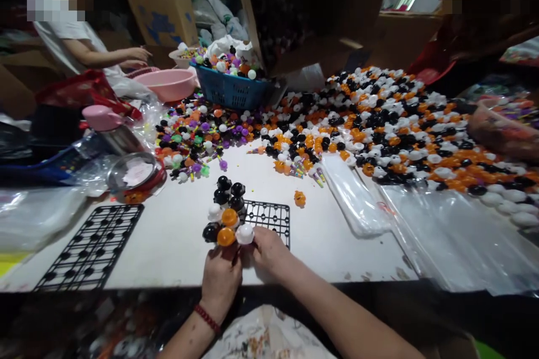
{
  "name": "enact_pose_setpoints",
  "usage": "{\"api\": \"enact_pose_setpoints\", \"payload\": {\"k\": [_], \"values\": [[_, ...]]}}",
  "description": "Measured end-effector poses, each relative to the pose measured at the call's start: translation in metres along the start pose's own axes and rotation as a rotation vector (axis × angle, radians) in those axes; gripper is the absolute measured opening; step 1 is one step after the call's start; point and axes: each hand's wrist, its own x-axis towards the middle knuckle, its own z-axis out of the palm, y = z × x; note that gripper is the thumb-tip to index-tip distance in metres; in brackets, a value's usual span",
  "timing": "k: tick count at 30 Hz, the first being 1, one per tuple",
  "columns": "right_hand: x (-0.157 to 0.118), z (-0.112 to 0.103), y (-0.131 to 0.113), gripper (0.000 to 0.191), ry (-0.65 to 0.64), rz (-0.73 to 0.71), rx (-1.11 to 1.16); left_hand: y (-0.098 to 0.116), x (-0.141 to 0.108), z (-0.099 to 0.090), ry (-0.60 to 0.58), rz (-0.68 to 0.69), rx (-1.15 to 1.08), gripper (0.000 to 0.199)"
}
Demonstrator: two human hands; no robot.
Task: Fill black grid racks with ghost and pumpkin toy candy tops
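Near the table's front edge, my left hand is closed under a cluster of round toys in black, white and orange. My right hand is closed at the cluster's right side, its fingertips against a white toy. The toys hide most of both hands' fingers. A black plastic grid lies flat just behind the right hand, partly covered by the cluster. A second black grid lies to the left. One orange toy sits alone right of the first grid.
A large heap of toys covers the back right. Clear plastic bags lie at the right. Behind stand a blue basket and a pink basin. At the left are a pink-lidded flask and a round container. A person works back left.
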Motion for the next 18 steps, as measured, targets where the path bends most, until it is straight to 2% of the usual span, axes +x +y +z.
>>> {"api": "enact_pose_setpoints", "payload": {"k": [2, 4, 6, 8, 10, 11, 14, 16, 18], "values": [[-0.001, 0.0, 0.0, 0.012, -0.007, -0.018, 0.011, 0.0, 0.0, 0.0, -0.008, -0.011, -0.001, 0.016], [0.003, -0.008, 0.003, 0.013, -0.07, -0.023, 0.056, 0.0, 0.0, -0.001, -0.012, -0.011, 0.003, 0.016], [0.015, -0.027, 0.012, 0.013, -0.098, -0.009, 0.125, 0.0, 0.001, -0.001, 0.0, -0.002, 0.012, 0.016], [0.033, -0.056, 0.029, 0.016, 0.009, 0.047, 0.125, 0.001, 0.001, -0.002, 0.023, 0.006, 0.026, 0.017], [0.055, -0.089, 0.05, 0.021, 0.213, 0.144, -0.051, 0.003, 0.002, -0.003, 0.026, 0.0, 0.04, 0.018], [0.066, -0.104, 0.061, 0.024, 0.27, 0.221, -0.165, 0.003, 0.002, -0.003, 0.017, -0.006, 0.044, 0.018], [0.091, -0.135, 0.088, 0.025, 0.266, 0.428, -0.41, 0.005, 0.002, -0.004, -0.025, -0.044, 0.047, 0.019], [0.099, -0.142, 0.097, 0.022, 0.23, 0.476, -0.433, 0.006, 0.002, -0.004, -0.049, -0.071, 0.041, 0.02], [0.1, -0.14, 0.098, 0.021, 0.211, 0.472, -0.403, 0.006, 0.002, -0.004, -0.069, -0.098, 0.016, 0.02]]}}
